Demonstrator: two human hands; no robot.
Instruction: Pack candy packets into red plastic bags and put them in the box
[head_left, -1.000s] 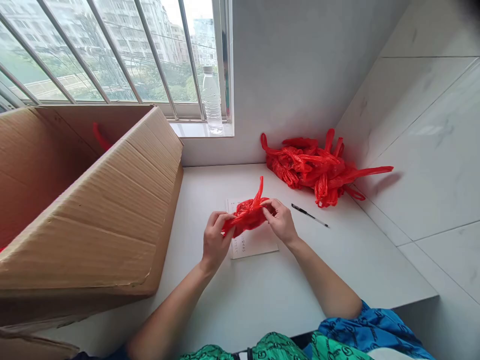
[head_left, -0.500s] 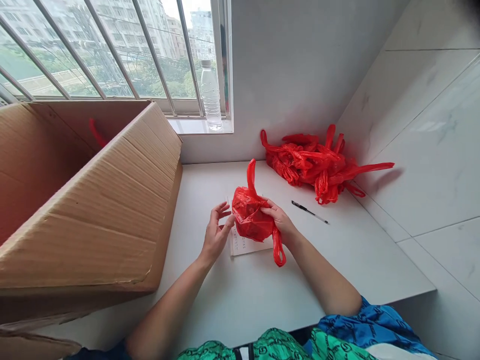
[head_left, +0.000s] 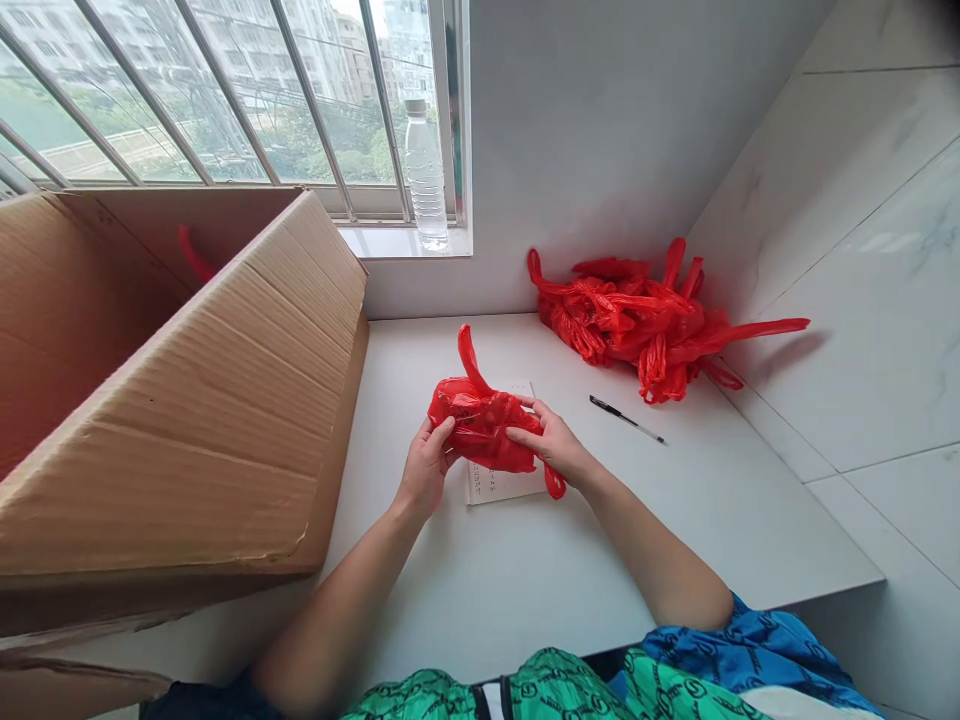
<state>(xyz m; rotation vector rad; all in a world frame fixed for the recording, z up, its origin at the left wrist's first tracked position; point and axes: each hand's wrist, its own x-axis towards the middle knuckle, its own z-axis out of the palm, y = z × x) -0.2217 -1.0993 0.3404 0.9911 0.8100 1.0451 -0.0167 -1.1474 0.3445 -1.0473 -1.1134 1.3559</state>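
A crumpled red plastic bag (head_left: 480,425) is held between both my hands above a sheet of paper (head_left: 504,482) on the white counter (head_left: 525,570). My left hand (head_left: 424,470) pinches the bag's left side with closed fingers. My right hand (head_left: 551,447) grips its right side, and one red handle loop hangs below that hand. Another handle sticks up from the bag's top.
A heap of red plastic bags (head_left: 637,318) lies in the far right corner against the tiled wall. A black pen (head_left: 626,419) lies near it. A big open cardboard box (head_left: 172,400) fills the left. A clear bottle (head_left: 425,180) stands on the window sill.
My left hand, open beside the bag half a second ago, has closed on it again. The bag has shifted a little left and is more bunched.
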